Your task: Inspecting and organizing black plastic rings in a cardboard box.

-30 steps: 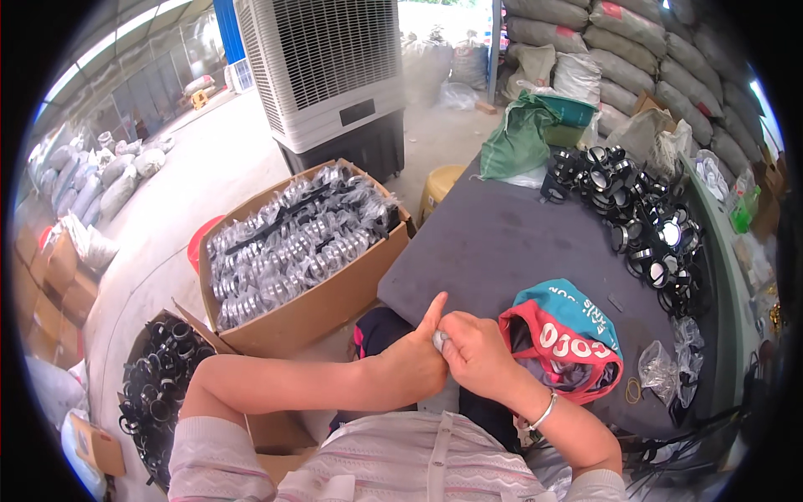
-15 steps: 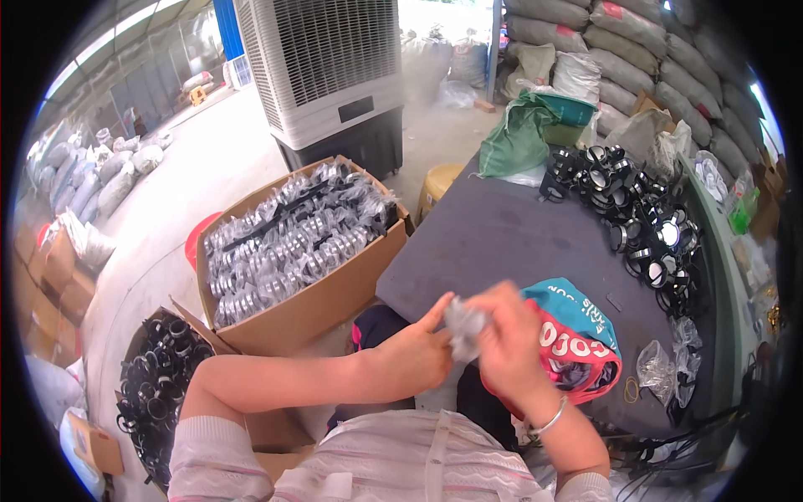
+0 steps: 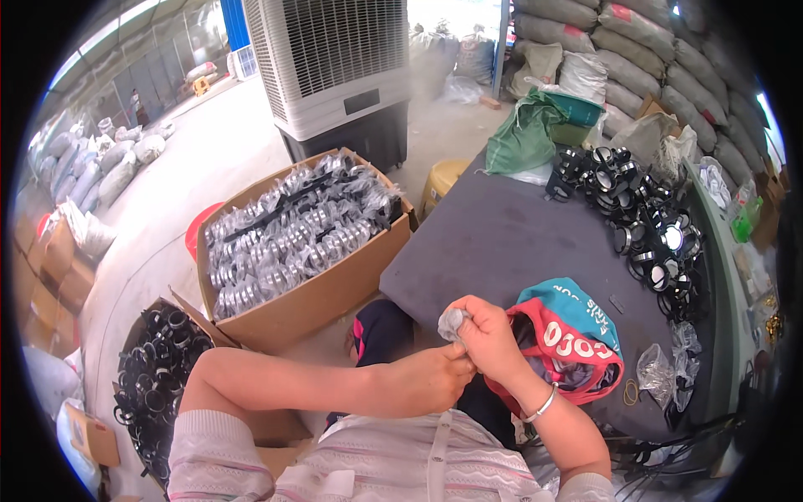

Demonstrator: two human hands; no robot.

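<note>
A small crumpled clear plastic bag (image 3: 452, 325) is held in front of my body, above my lap; what lies inside it is hidden. My right hand (image 3: 492, 341) is closed round the bag, its fingers curled over the top. Just below, my left hand (image 3: 425, 381) pinches the bag's lower end, thumb and fingertips pressed together against the right hand. Beside my right wrist, a red and teal cloth bag (image 3: 577, 322) with white lettering lies at the table's near edge.
A carton (image 3: 284, 314) of plastic-wrapped round pieces stands ahead left. Another box (image 3: 219, 335) holds loose black rings. Black ring-shaped parts (image 3: 640, 222) are heaped on the grey table (image 3: 493, 234). Small clear bags (image 3: 657, 372) and a rubber band (image 3: 631, 391) lie at right. An air cooler (image 3: 335, 75) stands behind.
My left hand has slid down and right, under the right hand. The right hand has turned and closed over the bag, which has shifted slightly left.
</note>
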